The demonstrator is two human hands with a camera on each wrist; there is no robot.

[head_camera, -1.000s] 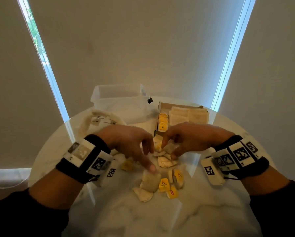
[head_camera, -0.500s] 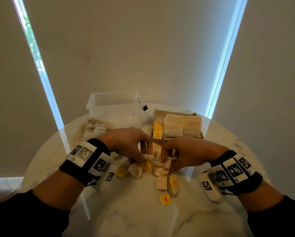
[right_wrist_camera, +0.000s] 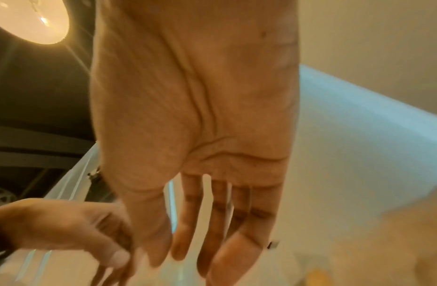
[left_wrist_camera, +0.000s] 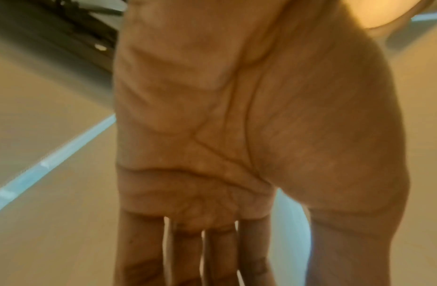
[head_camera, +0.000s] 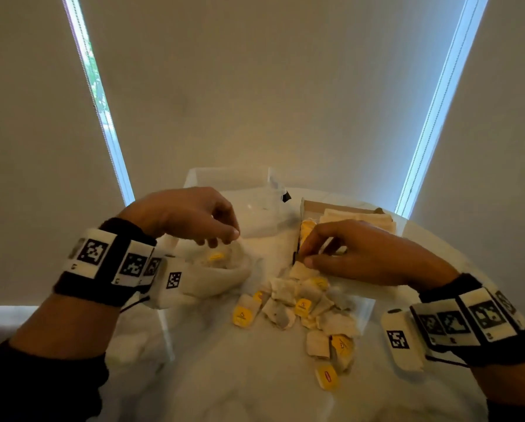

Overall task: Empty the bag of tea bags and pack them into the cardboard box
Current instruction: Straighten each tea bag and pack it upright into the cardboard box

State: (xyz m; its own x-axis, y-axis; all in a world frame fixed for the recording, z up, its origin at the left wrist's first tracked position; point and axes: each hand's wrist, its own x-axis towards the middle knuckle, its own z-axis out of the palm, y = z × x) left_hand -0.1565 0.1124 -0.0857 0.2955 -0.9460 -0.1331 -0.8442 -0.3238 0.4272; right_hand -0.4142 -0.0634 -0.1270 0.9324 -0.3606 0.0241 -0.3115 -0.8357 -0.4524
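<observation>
Partly done. The cardboard box [head_camera: 313, 208] sits far right on the counter [head_camera: 255, 376], already holding a row of yellow tags and flat rows of tea bags [head_camera: 357, 217]. Plenty still loose: a scattered pile of tea bags [head_camera: 303, 309] lies on the counter in front of the box, between your hands, with a few strays trailing toward you.

The bag [head_camera: 221, 269] slumps on the counter left of the pile, under your left hand [head_camera: 191, 214]; a yellow tag shows in its mouth, so I judge it isn't empty yet. Left fingers hang loosely curled above the bag's opening, holding nothing visible, so that grip is released.

Your right hand [head_camera: 361, 254] is at the box's near edge, fingertips curled and pinched close over a tea bag at the top of the pile; whether it really grasps one, I can't tell. Both wrist views are blurred palms, no help.

A clear plastic tub [head_camera: 233, 178] stands behind the bag.

Left to do: empty the bag, box the pile.
</observation>
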